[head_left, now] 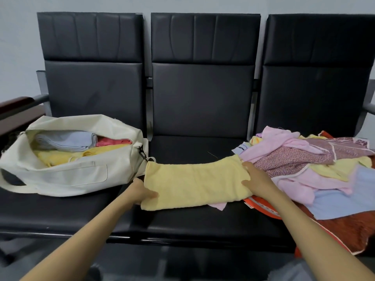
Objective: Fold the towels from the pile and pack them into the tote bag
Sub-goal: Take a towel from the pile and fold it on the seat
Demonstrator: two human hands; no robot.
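Note:
A yellow towel, folded into a long strip, lies across the middle seat of a black bench. My left hand holds its left end, thumb on top and fingers underneath. My right hand grips its right end, next to the pile of towels. That pile is a loose heap of pink, yellow, blue and patterned cloths on the right seat. On the left seat, the cream tote bag lies open. Folded blue, pink and yellow towels sit inside it.
The bench has three black padded seats with tall backs against a pale wall. An orange-red cloth hangs over the front edge under the pile. A dark red armrest sticks out at the far left.

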